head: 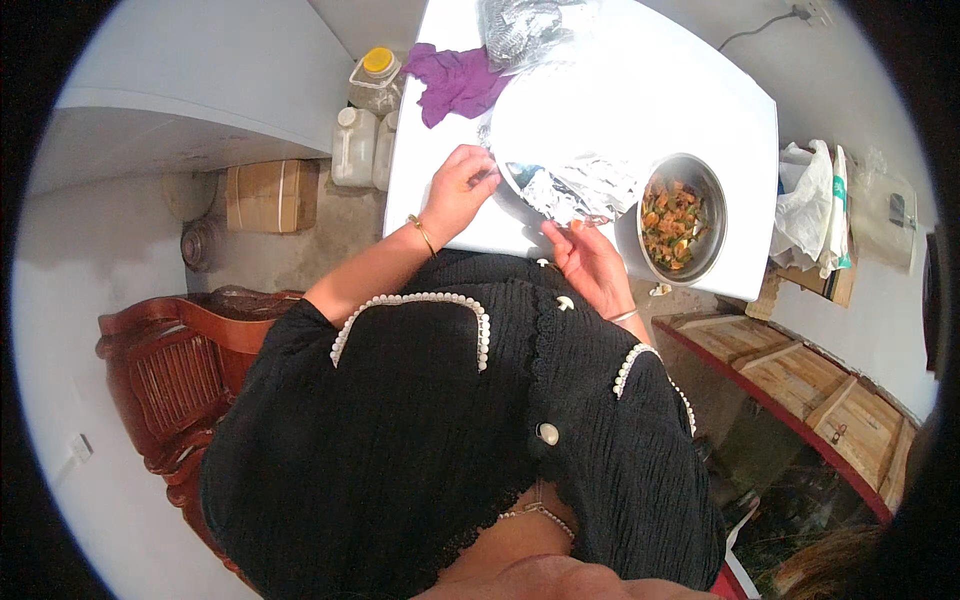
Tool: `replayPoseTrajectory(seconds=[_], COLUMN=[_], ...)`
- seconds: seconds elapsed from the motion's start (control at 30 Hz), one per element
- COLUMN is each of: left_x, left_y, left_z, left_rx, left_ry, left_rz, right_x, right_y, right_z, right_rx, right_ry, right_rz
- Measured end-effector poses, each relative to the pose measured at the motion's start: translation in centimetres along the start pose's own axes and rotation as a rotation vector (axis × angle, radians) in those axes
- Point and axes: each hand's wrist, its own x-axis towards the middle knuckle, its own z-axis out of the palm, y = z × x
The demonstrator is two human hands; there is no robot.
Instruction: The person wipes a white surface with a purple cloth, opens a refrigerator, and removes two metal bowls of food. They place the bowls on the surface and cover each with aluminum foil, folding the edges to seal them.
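Note:
A sheet of crumpled aluminium foil [577, 187] lies over the near part of a round, pale dish or tray [513, 178], whose far side is lost in glare. My left hand [463, 178], with a gold bangle at the wrist, has its thumb and fingers bent together by the dish's left rim. Whether anything thin is between them is not plain. My right hand [592, 262] reaches to the foil's near edge, palm partly up, fingertips at the edge; its grip is unclear. Just right of it stands a steel bowl [720, 217] holding chopped, cooked-looking food [673, 223] with orange and green pieces.
On the white table [427, 202] lie a purple cloth [461, 81] and a clear plastic bag [525, 34]. Plastic jugs [355, 146] and a cardboard box [270, 196] stand on the floor at left, near a wooden chair [180, 367]. White plastic bags [804, 202] hang at right.

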Motion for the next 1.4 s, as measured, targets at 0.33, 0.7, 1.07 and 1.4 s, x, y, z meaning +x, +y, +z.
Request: replayPoseTrajectory(seconds=[0.33, 0.7, 1.07, 1.4], left_x=[2.9, 2.3, 1.5, 1.4], left_y=[-0.2, 0.3, 0.0, 0.5], left_z=[0.2, 1.0, 2.2, 3.2], left_rx=[0.262, 0.189, 0.060, -0.017], left_ry=[0.082, 0.051, 0.102, 0.127], left_rz=[0.091, 0.085, 0.084, -0.008], right_x=[0.6, 1.8, 2.9, 4.7], right_y=[0.1, -0.4, 1.0, 2.0], right_z=[0.9, 1.7, 3.5, 4.9], right_rx=[-0.062, -0.107, -0.054, 0.044], right_ry=[0.011, 0.077, 0.198, 0.181], right_rz=[-0.078, -0.179, -0.241, -0.239])
